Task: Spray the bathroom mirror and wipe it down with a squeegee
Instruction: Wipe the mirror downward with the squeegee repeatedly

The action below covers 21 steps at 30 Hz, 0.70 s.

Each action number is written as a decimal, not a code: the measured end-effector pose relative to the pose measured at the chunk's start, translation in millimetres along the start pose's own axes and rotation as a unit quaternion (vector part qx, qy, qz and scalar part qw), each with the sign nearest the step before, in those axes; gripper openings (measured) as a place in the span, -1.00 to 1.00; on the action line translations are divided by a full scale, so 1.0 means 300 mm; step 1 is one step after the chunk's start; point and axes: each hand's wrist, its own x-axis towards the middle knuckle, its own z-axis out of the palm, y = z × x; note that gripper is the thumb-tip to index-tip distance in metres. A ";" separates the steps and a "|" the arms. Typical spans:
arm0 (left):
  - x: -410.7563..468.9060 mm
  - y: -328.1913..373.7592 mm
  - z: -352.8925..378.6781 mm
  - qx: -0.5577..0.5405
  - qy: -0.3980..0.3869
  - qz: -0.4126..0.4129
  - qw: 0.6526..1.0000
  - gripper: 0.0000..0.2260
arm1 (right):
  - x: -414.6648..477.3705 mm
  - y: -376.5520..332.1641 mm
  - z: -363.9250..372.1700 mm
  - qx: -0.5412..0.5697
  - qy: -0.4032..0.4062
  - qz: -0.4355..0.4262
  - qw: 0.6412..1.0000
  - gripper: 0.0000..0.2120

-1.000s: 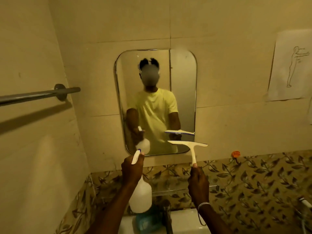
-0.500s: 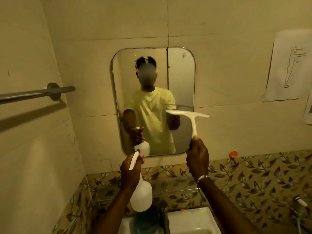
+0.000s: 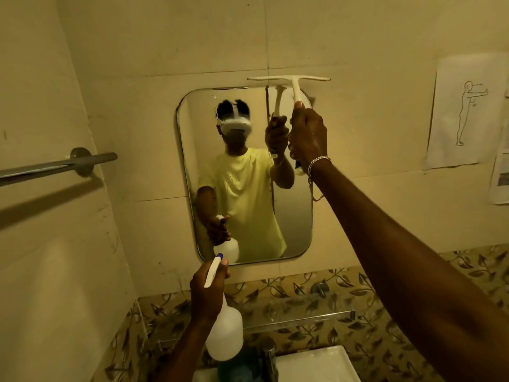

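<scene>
Squeegee [image 3: 292, 81] sitting at top edge of mirror [image 3: 248, 175], upper centre of frame.

Head view: R hand [image 3: 307, 135] is gripping the squeegee handle w/ fingers fully wrapped, blade level across mirror's top right corner. L hand [image 3: 206, 292], lower centre, is closed around spray bottle [image 3: 224, 334] neck, nozzle pointing at the glass. Beige tiled wall [image 3: 371, 133], leaf-pattern tile band below, towel bar [image 3: 55, 166] at left, paper sketch [image 3: 465, 114] at right, sink [image 3: 316, 365] at bottom.
</scene>
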 end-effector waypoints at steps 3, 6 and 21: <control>0.017 -0.005 -0.010 0.006 0.003 -0.001 1.000 -0.82 | -0.003 0.016 0.001 -0.021 -0.010 -0.008 1.000 -0.59; 0.028 -0.013 -0.013 0.013 0.010 -0.002 1.000 -0.83 | -0.027 0.048 0.001 -0.035 -0.018 -0.008 0.999 -0.61; 0.021 0.005 -0.002 -0.019 0.007 0.012 1.000 -0.89 | -0.721 0.645 -0.143 -0.081 -0.065 0.096 0.990 -0.59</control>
